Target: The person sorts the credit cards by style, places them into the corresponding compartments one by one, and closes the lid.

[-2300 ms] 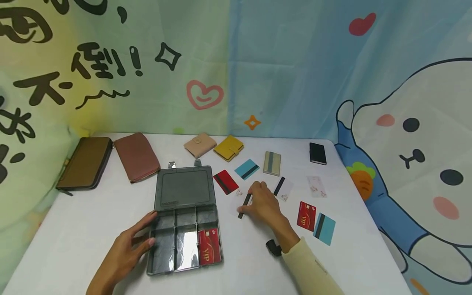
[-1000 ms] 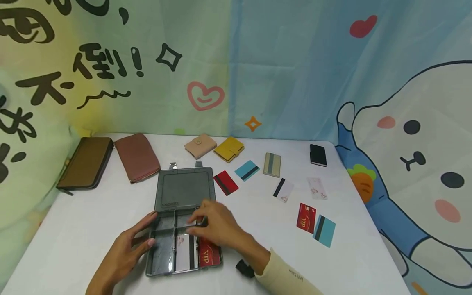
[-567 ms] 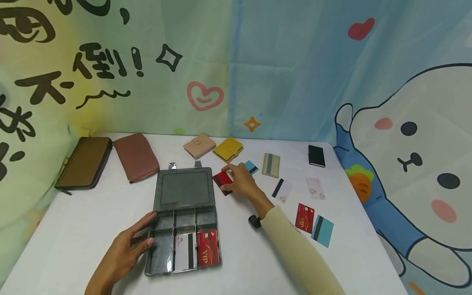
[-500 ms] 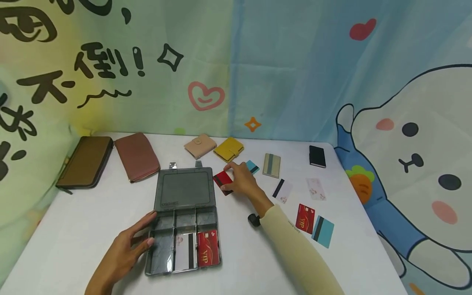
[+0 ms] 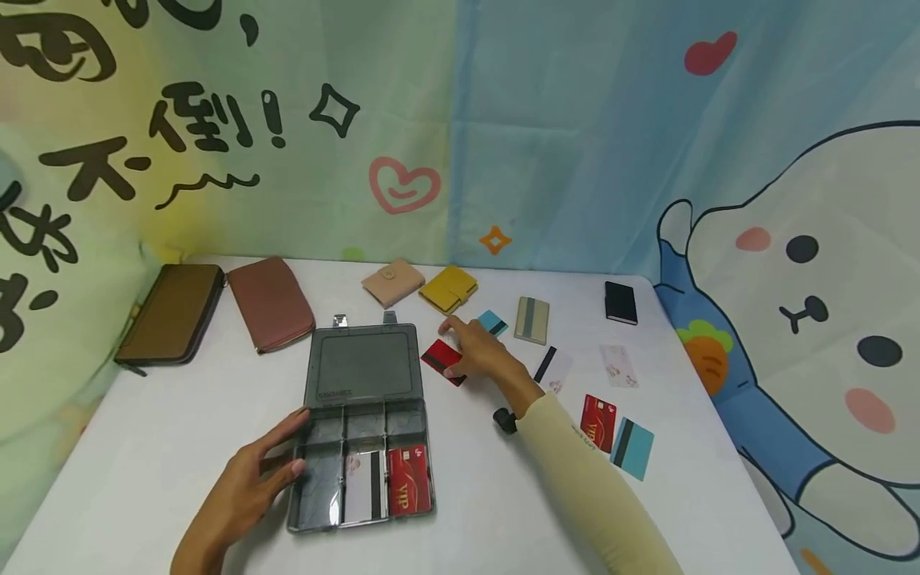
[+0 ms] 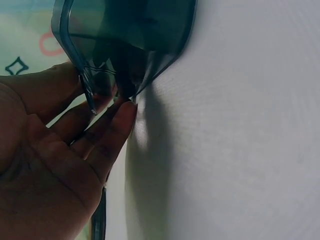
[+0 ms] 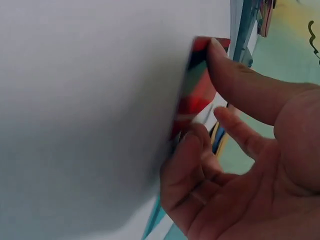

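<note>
My right hand (image 5: 483,351) spans a red card (image 5: 441,357) with a dark stripe. Seen from the right wrist, the thumb lies on one end of the red card (image 7: 197,95) and a curled finger meets its other end. My left hand (image 5: 253,479) holds the left rim of a grey clear plastic box (image 5: 316,487), thumb on the near part. The left wrist view has its fingertips against a corner of the box (image 6: 130,30). A white card (image 5: 361,487) with a black stripe and a red VIP card (image 5: 408,479) lie in separate front compartments.
Right of the hand lie blue cards (image 5: 632,449), pale cards (image 5: 618,366) and another red VIP card (image 5: 598,419). Along the back are a brown zip case (image 5: 171,313), a reddish wallet (image 5: 270,305), small card holders (image 5: 449,289) and a black holder (image 5: 620,302).
The striped white card went from the table into the box's front middle compartment. My right hand then moved back and right to the red card. My left hand kept its place at the box.
</note>
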Tool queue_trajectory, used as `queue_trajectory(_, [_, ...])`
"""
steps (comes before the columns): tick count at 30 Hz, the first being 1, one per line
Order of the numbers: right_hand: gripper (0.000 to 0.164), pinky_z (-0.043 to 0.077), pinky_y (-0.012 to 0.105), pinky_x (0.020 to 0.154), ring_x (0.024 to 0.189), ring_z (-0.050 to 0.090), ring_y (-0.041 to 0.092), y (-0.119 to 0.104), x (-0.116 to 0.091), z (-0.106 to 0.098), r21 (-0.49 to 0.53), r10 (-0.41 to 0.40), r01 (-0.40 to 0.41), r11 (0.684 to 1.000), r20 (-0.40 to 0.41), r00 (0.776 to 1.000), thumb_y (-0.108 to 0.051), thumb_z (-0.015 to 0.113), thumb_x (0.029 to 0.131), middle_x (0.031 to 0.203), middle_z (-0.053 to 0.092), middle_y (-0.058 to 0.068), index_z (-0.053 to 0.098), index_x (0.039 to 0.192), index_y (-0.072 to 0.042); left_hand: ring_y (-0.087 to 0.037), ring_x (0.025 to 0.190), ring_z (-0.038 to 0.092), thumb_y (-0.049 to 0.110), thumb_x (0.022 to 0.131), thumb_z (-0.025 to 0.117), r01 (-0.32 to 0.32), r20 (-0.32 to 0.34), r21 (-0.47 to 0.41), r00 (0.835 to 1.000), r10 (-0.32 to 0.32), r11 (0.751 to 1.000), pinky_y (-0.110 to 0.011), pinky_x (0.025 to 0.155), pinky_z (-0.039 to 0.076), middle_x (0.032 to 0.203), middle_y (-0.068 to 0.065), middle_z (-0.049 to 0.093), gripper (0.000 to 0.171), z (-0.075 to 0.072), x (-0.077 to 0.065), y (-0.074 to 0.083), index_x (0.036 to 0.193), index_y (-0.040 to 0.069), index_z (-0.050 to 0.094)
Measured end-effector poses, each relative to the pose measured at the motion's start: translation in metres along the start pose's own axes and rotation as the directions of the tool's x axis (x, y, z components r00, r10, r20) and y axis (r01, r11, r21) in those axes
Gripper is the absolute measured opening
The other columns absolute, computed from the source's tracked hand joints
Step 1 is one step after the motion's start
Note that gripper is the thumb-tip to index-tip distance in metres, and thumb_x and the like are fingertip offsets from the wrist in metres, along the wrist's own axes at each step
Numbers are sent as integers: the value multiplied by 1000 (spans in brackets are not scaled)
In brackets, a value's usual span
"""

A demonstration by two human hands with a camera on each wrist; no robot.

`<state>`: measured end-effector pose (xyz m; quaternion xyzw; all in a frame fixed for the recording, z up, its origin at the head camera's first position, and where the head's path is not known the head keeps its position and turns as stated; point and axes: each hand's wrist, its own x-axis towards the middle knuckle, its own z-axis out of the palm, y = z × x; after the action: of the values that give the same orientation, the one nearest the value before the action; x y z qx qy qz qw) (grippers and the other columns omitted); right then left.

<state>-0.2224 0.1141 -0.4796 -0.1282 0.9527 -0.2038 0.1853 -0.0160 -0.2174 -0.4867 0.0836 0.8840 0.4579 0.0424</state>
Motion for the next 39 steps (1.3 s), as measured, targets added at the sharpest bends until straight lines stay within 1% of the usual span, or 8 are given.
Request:
queue_trajectory(6, [43,48,31,73,89,52,19,4,-5,-5,-5,-87,87,996,55,995,-16,88,76,98,57,6,58,107,-14,-42,138,45,11,92,70,0,3,0,1000,0,1000,-51,99,54,157,-12,42,66,0,0,0,152,15,42])
queue_trajectory(11, [52,50,31,77,95,51,19,8,-12,-6,25,-136,134,991,91,987,-9,85,77,104,54,7,54,117,-17,-40,137,46,11,91,71,-22,-11,12,1000,22,1000,-48,98,55,156,-11,43,66,-1,0,-1,151,16,43])
queue_trajectory(15, [34,51,32,77,96,51,19,9,-17,-7,18,-144,143,990,112,983,-6,84,77,104,55,8,60,100,-12,-42,135,46,10,91,71,-34,-14,1,999,34,999,-49,97,55,156,-11,44,66,0,0,0,151,15,44])
queue_trajectory(21, [45,52,33,79,103,48,19,6,-31,-2,-77,-127,130,989,41,991,-12,85,78,111,53,7,58,114,-13,-43,137,45,12,92,70,-25,2,14,1000,25,1000,-49,98,55,157,-11,42,66,0,0,-1,152,16,43])
queue_trajectory(24, [44,50,31,75,100,46,19,5,-38,-1,-99,-110,111,989,15,994,-20,88,76,105,52,5,59,109,-13,-43,137,45,13,92,70,-25,6,22,1000,25,999,-50,98,55,157,-12,42,66,1,0,-1,152,16,42])
queue_trajectory(31, [19,45,27,58,69,54,14,4,-54,-11,63,-103,109,992,-98,990,-18,82,83,74,58,-1,63,88,-16,-44,136,45,11,92,70,-22,-13,6,1000,22,1000,-51,97,55,156,-12,43,65,1,0,-1,151,15,43])
queue_trajectory(34, [19,45,26,53,64,53,16,3,-72,-17,219,-174,194,956,-110,979,-15,76,89,75,59,0,66,105,-17,-43,138,44,11,92,70,5,-4,3,1000,-5,1000,-51,99,55,157,-12,41,66,0,0,-1,152,17,42])
queue_trajectory(39, [50,61,39,62,67,59,22,-2,-104,-12,497,-282,263,827,-38,959,-9,65,96,91,57,7,53,139,-31,-42,138,45,15,92,70,4,3,28,1000,-4,1000,-49,99,55,158,-11,41,66,1,2,-2,152,18,42])
